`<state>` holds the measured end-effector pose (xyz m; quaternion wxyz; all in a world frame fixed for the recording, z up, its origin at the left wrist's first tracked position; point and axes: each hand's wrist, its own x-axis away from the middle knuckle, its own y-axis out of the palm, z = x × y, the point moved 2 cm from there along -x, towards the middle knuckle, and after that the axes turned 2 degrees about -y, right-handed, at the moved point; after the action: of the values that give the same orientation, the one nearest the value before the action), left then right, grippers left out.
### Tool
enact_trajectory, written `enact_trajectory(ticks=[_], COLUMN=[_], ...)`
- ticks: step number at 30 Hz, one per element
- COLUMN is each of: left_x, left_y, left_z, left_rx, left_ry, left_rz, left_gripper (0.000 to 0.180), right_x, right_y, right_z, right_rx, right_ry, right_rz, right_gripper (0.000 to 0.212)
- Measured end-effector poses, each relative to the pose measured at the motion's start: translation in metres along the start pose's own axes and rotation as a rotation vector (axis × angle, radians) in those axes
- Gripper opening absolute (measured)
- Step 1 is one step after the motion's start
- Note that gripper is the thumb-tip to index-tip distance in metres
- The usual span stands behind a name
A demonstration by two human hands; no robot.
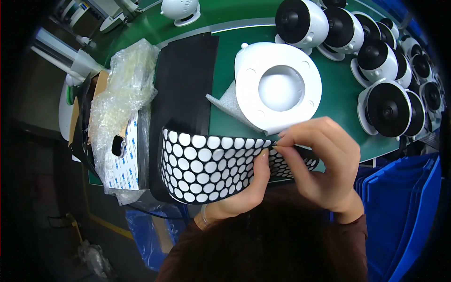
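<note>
A black sheet of white round stick-on pads (199, 155) curves across the front of the bench. My left hand (244, 195) grips its lower side, the thumb pressed on the pads. At the sheet's top edge, thumb and forefinger of my right hand (324, 162) are pinched together; what sits between the fingertips is too small to make out. Just beyond the hands, a white round housing (245, 89) lies with its ring-shaped base up, a wide round opening in the middle. Grey foam (235, 103) is tucked under its left side.
Several white housings with black round fronts (389, 108) crowd the right side. Plain black sheets (183, 84) lie left of the white housing, beside bubble wrap (124, 80) and a smartwatch (118, 146). Blue bins (399, 202) stand at the lower right. Another white unit (181, 9) stands at the back.
</note>
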<state>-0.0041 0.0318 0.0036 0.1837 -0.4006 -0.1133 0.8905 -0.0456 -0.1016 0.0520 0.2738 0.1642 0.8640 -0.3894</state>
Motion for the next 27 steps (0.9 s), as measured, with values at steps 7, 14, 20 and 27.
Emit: enact_trajectory(ticks=[7, 14, 20, 27], left_x=[-0.006, -0.011, -0.012, -0.013], left_y=[-0.002, 0.000, 0.001, 0.003], left_z=[-0.005, -0.016, -0.019, -0.021], left_rx=[0.638, 0.603, 0.732, 0.761], left_ry=[-0.382, -0.367, -0.437, -0.387], left_rz=[0.371, 0.067, 0.124, 0.218], left_gripper=[0.023, 0.029, 0.024, 0.026], right_x=[-0.020, -0.029, -0.032, -0.033], right_y=[-0.012, 0.000, 0.004, 0.006], right_z=[-0.001, 0.000, 0.000, -0.001], right_rx=[-0.112, -0.057, -0.023, 0.037], right_ry=[-0.065, 0.159, 0.132, 0.110], right_rz=[0.120, 0.004, -0.010, -0.013], right_gripper=[0.010, 0.007, 0.007, 0.007])
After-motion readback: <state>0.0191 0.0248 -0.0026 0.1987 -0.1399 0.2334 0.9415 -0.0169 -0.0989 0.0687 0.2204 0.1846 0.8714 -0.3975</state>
